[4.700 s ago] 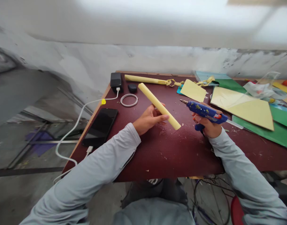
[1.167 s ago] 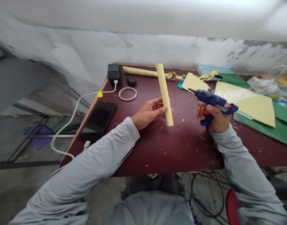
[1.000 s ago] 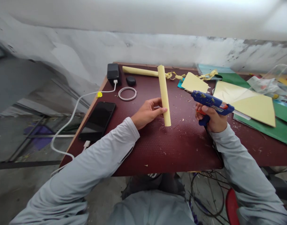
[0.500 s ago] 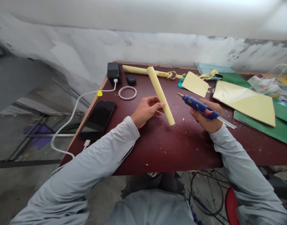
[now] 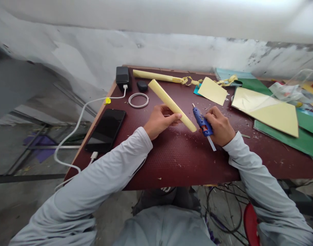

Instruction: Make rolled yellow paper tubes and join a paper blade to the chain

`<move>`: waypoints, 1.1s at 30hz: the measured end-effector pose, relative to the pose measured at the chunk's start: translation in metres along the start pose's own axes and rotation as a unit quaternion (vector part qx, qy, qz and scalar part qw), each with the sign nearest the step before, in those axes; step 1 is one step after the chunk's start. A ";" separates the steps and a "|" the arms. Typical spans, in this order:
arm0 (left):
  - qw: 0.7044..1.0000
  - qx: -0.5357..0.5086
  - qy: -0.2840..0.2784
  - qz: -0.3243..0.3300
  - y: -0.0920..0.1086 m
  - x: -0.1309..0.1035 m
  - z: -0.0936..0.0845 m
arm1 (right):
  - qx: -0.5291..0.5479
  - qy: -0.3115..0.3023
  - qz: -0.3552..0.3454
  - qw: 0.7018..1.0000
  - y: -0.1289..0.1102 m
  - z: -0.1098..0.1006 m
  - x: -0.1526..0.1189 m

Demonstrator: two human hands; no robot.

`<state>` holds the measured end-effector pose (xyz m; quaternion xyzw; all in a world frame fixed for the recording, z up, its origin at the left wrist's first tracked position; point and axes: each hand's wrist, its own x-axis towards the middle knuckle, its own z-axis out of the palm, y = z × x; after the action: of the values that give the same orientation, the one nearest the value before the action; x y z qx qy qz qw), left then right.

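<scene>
My left hand (image 5: 163, 120) is closed on a rolled yellow paper tube (image 5: 169, 101), pinching it below its middle with the thumb on top. The tube slants from upper left to lower right above the table. My right hand (image 5: 219, 125) grips a blue glue gun (image 5: 202, 120), its nozzle pointing away from me and a clear glue stick (image 5: 211, 143) poking out of the rear. Nozzle and tube are apart. Behind them a second yellow paper tube (image 5: 153, 76) lies near the back edge, with a yellow paper chain (image 5: 190, 81) at its right end.
On the left of the dark red table (image 5: 156, 164) are a black phone (image 5: 106, 130), a black charger (image 5: 123, 76) with a white cable, a small black case (image 5: 142, 85) and a white ring (image 5: 138, 100). Yellow sheets (image 5: 266, 111) and green folders (image 5: 286, 136) lie right.
The yellow tube in my left hand has tilted further left at its far end. My right hand has turned the glue gun so its nozzle points more away from me.
</scene>
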<state>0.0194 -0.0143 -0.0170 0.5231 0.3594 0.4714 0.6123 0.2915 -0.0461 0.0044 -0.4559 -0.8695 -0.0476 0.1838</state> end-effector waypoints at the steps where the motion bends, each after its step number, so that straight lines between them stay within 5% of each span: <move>1: 1.000 0.005 0.008 0.010 -0.001 -0.001 0.001 | -0.029 -0.013 0.008 0.999 -0.003 -0.002 0.000; 7: 0.997 0.027 0.030 0.070 -0.003 -0.005 0.012 | -0.173 -0.066 0.065 0.981 -0.029 -0.007 0.002; 14: 0.997 0.035 0.021 0.066 -0.004 -0.011 0.021 | -0.228 -0.062 0.084 0.968 -0.039 0.002 0.003; 22: 0.995 -0.085 0.039 0.047 -0.004 -0.007 0.016 | -0.235 -0.066 0.142 0.959 -0.023 -0.004 0.000; 33: 0.994 -0.089 0.052 0.032 0.008 -0.002 0.005 | -0.167 0.051 0.252 0.952 0.036 -0.005 -0.006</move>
<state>0.0217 -0.0172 -0.0081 0.4525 0.3305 0.5471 0.6219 0.3248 -0.0306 0.0037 -0.6817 -0.6952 -0.1672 0.1551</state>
